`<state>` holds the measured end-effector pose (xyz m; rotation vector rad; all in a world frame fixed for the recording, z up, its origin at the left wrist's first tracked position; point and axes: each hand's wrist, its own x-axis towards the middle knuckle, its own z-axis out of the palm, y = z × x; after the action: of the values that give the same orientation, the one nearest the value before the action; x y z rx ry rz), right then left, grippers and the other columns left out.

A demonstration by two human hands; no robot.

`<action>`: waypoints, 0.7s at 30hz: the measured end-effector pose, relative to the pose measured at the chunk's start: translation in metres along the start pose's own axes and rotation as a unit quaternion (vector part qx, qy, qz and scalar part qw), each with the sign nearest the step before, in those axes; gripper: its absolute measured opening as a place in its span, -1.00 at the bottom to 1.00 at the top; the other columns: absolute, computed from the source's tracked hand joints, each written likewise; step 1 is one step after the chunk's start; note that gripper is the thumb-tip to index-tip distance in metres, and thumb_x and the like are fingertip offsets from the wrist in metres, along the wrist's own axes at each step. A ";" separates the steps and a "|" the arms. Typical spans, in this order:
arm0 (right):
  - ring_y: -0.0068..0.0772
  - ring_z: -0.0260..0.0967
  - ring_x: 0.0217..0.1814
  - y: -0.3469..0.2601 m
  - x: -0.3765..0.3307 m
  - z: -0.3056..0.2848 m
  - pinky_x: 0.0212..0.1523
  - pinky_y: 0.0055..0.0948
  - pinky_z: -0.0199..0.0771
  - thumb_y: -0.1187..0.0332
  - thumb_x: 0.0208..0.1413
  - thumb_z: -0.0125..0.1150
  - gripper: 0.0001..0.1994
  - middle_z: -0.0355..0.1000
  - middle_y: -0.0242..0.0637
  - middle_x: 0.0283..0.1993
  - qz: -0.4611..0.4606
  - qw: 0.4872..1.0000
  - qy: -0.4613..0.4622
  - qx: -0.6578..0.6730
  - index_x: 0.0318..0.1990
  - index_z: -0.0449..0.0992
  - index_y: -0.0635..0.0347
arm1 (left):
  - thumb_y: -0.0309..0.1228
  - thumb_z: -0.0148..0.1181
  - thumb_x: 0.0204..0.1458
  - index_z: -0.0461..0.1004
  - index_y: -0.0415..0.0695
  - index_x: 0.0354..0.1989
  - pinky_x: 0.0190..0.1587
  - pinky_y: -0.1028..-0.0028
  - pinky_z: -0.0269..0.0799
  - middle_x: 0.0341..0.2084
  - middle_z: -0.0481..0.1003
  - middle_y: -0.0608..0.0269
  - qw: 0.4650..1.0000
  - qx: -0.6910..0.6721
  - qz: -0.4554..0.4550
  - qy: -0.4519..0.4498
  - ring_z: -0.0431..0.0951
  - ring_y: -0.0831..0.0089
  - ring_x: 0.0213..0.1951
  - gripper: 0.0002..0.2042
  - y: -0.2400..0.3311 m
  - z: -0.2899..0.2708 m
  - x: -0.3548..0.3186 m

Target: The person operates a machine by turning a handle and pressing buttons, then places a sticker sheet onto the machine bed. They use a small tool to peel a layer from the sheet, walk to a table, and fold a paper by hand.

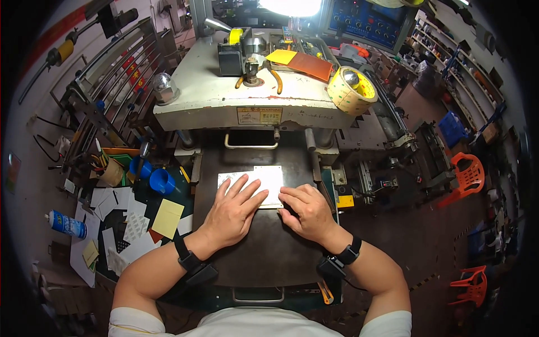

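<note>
Workpiece (272, 182) — partly hidden under left hand (233, 210), fingers (237, 186) spread | right hand (310, 212) — fingers curled at edge, cannot tell grip

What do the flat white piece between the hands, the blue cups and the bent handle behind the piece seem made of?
Flat white piece: thin, crisp-edged, smooth-looking; plastic, card or coated metal, I cannot tell. Blue cups: probably smooth plastic, evenly coloured. Bent handle: likely bare metal, with bright reflections.
</note>
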<state>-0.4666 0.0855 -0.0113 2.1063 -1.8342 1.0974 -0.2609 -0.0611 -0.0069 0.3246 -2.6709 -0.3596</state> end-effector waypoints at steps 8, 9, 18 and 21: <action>-0.12 0.51 -0.10 0.000 0.000 0.000 -0.05 -0.23 0.55 0.40 -0.01 0.48 -0.65 0.63 -0.17 0.07 -0.004 1.000 -0.004 -0.004 -0.03 0.67 0.29 | -0.49 0.21 0.24 0.54 0.02 0.31 0.44 -0.14 0.13 0.33 0.47 0.09 1.000 -0.012 -0.006 0.006 0.35 -0.03 0.43 -0.56 -0.003 0.002 0.000; -0.12 0.51 -0.10 0.000 -0.001 0.000 -0.05 -0.23 0.55 0.40 -0.01 0.48 -0.65 0.63 -0.17 0.07 -0.004 1.000 -0.004 -0.004 -0.03 0.67 0.30 | -0.49 0.21 0.24 0.54 0.02 0.31 0.44 -0.14 0.13 0.33 0.48 0.09 1.000 -0.011 -0.005 0.007 0.35 -0.04 0.43 -0.56 -0.003 0.002 0.000; -0.16 0.50 -0.08 0.000 0.000 -0.001 -0.04 -0.24 0.53 0.37 0.02 0.46 -0.66 0.63 -0.19 0.06 -0.004 1.000 -0.009 -0.009 -0.04 0.67 0.29 | -0.50 0.21 0.23 0.54 0.02 0.30 0.43 -0.14 0.14 0.32 0.48 0.09 1.000 -0.002 0.000 0.017 0.35 -0.05 0.42 -0.56 -0.001 0.003 -0.001; -0.16 0.50 -0.08 0.000 -0.001 0.001 -0.04 -0.24 0.53 0.37 0.02 0.47 -0.67 0.63 -0.19 0.06 -0.005 1.000 -0.006 -0.010 -0.05 0.67 0.29 | -0.50 0.21 0.23 0.54 0.01 0.30 0.43 -0.14 0.14 0.31 0.48 0.09 1.000 0.000 0.000 0.019 0.35 -0.06 0.42 -0.56 -0.001 0.003 -0.002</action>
<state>-0.4661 0.0858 -0.0123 2.1130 -1.8296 1.0637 -0.2603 -0.0610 -0.0104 0.3291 -2.6345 -0.3499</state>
